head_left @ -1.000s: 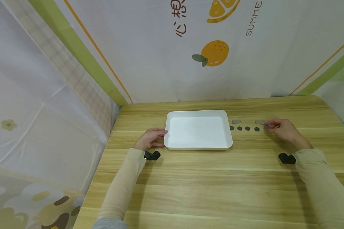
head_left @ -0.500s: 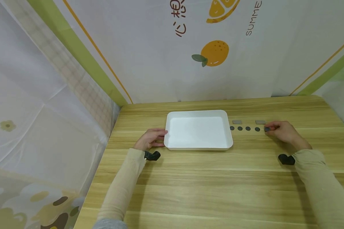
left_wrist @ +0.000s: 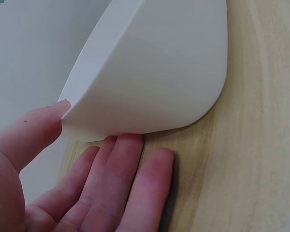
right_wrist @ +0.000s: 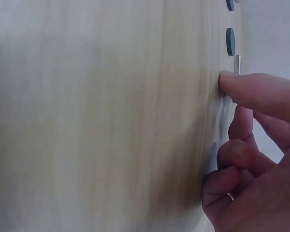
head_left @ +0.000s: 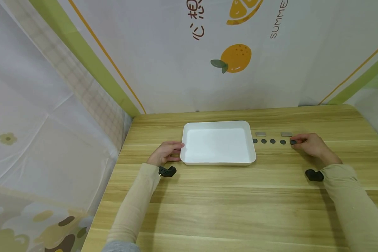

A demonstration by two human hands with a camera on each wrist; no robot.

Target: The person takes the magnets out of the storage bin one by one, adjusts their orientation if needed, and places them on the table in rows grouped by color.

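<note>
On the tabletop, in the head view, stands a shallow white rectangular tray [head_left: 217,145]. My left hand [head_left: 165,153] holds its left side; in the left wrist view the thumb [left_wrist: 38,128] touches the rim and the fingertips meet the wall's lower edge. To the right of the tray, my right hand [head_left: 312,145] pinches a small dark disc [head_left: 293,142] at the table surface. In the right wrist view the thumb hides that disc. Several similar dark discs [head_left: 272,141] lie in a row from it to the tray's right wall.
Behind the row of discs lie two flat grey rectangular pieces [head_left: 260,134]. The wooden table [head_left: 226,206] backs onto a white printed curtain [head_left: 163,70], and another hangs along the left. Each wrist carries a black camera [head_left: 314,175].
My right hand has lowered slightly toward the table, bringing the pinched disc flatter and into line with the row. The left hand and tray have stayed put.
</note>
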